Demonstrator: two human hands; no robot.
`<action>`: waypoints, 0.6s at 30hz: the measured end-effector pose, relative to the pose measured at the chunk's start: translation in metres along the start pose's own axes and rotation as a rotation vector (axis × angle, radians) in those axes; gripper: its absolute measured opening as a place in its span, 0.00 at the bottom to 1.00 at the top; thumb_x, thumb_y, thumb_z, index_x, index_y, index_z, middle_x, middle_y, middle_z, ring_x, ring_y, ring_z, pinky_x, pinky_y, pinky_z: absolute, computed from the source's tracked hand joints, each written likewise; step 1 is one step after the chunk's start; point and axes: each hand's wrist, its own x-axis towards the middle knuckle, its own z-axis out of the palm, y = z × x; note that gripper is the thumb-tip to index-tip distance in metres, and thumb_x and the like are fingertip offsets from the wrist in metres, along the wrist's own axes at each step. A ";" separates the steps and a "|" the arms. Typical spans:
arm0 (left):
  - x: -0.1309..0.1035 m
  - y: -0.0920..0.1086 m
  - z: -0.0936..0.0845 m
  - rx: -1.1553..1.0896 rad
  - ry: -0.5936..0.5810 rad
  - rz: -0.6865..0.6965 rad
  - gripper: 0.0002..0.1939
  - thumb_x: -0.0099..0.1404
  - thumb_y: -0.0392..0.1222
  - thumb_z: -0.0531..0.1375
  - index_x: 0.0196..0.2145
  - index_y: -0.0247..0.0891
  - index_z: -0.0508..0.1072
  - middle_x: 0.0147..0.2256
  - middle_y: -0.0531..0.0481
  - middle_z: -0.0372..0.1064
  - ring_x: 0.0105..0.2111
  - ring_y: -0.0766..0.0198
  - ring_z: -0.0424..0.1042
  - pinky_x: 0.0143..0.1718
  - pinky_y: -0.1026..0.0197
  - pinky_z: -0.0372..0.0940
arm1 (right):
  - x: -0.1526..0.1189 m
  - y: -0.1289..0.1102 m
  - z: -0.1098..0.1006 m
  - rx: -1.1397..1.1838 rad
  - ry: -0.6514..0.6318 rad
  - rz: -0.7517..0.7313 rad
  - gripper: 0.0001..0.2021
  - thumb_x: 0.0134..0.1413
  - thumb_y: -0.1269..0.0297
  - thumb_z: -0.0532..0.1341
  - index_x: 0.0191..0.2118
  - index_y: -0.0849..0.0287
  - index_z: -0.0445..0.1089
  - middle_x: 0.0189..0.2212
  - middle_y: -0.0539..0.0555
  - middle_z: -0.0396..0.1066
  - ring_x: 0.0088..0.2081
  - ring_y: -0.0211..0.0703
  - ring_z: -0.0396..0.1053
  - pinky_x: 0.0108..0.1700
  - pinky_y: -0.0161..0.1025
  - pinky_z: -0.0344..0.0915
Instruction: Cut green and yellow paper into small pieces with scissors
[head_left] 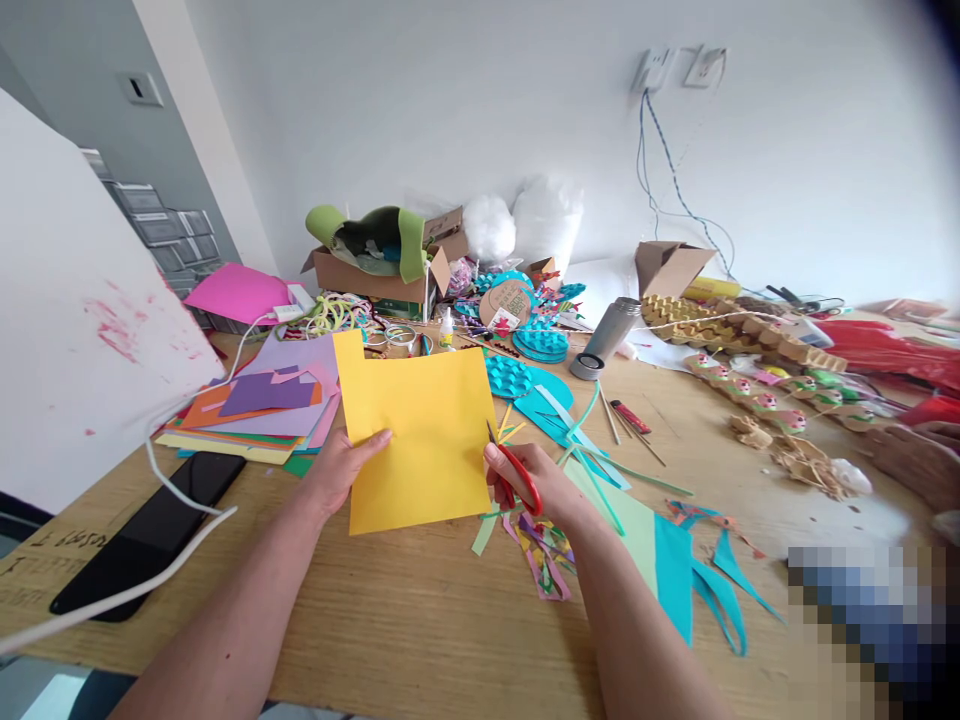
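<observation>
A yellow sheet of paper (420,430), with a notch cut at its top left, is held up above the wooden table. My left hand (345,465) grips its left side, thumb on the front and the other fingers hidden behind. My right hand (525,475) is closed around the red handles of scissors (527,480), beside the sheet's right edge. The dark blade tips point up and left at that edge; whether they touch the paper is hard to tell. Small coloured paper scraps (546,550) lie below my right hand.
Stacked coloured papers (255,400) and a black phone (150,535) with a white cable lie at left. Blue and green paper (671,560) is at right. Behind stand a metal bottle (609,335), a glue bottle (446,328) and a box (375,280). Another person's hand (911,460) rests at far right.
</observation>
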 end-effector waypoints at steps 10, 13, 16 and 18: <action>0.003 -0.001 -0.002 0.013 0.062 0.098 0.30 0.48 0.46 0.71 0.49 0.34 0.72 0.47 0.39 0.75 0.45 0.48 0.75 0.47 0.50 0.68 | -0.003 0.003 -0.006 -0.047 -0.063 0.014 0.31 0.54 0.34 0.50 0.21 0.61 0.65 0.12 0.50 0.63 0.13 0.34 0.61 0.17 0.31 0.56; 0.003 0.000 -0.001 0.019 0.083 0.108 0.32 0.48 0.47 0.71 0.49 0.34 0.71 0.48 0.38 0.74 0.46 0.48 0.74 0.48 0.49 0.68 | -0.005 0.004 -0.008 0.002 -0.060 -0.016 0.33 0.54 0.33 0.48 0.21 0.60 0.65 0.11 0.49 0.63 0.12 0.33 0.59 0.17 0.32 0.56; 0.002 0.002 0.001 0.021 0.058 0.089 0.33 0.47 0.47 0.72 0.49 0.33 0.72 0.46 0.37 0.75 0.47 0.46 0.74 0.49 0.47 0.67 | -0.004 0.006 -0.008 0.027 -0.030 -0.001 0.33 0.53 0.32 0.49 0.20 0.60 0.63 0.10 0.49 0.62 0.10 0.32 0.57 0.15 0.31 0.54; 0.001 0.003 0.002 0.017 0.046 0.073 0.33 0.46 0.48 0.72 0.48 0.33 0.73 0.47 0.37 0.75 0.47 0.45 0.73 0.50 0.47 0.67 | -0.001 0.007 -0.007 0.013 -0.019 0.023 0.33 0.53 0.32 0.50 0.19 0.60 0.63 0.10 0.49 0.62 0.11 0.32 0.58 0.15 0.30 0.54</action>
